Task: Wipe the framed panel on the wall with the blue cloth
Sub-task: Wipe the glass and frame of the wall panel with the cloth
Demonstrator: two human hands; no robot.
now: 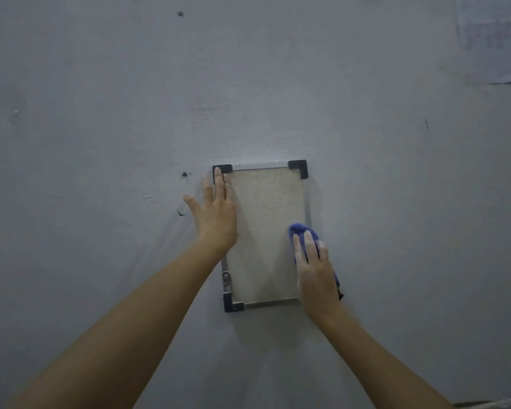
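Observation:
A framed panel (264,228) hangs on the grey wall; it has a speckled beige face, a thin metal frame and black corner caps. My left hand (214,214) lies flat with its fingers spread over the panel's upper left edge, fingertips at the top left corner. My right hand (314,270) presses a bunched blue cloth (300,230) against the panel's right edge, in its lower half. The cloth shows above my fingers and a little by my wrist. The bottom right corner of the frame is hidden behind that hand.
Small dark screw holes mark the grey wall (101,113), one (184,174) just left of the panel and one (180,13) high up. A paler patch (490,39) sits at the top right. A dark strip (490,404) shows at the bottom right corner.

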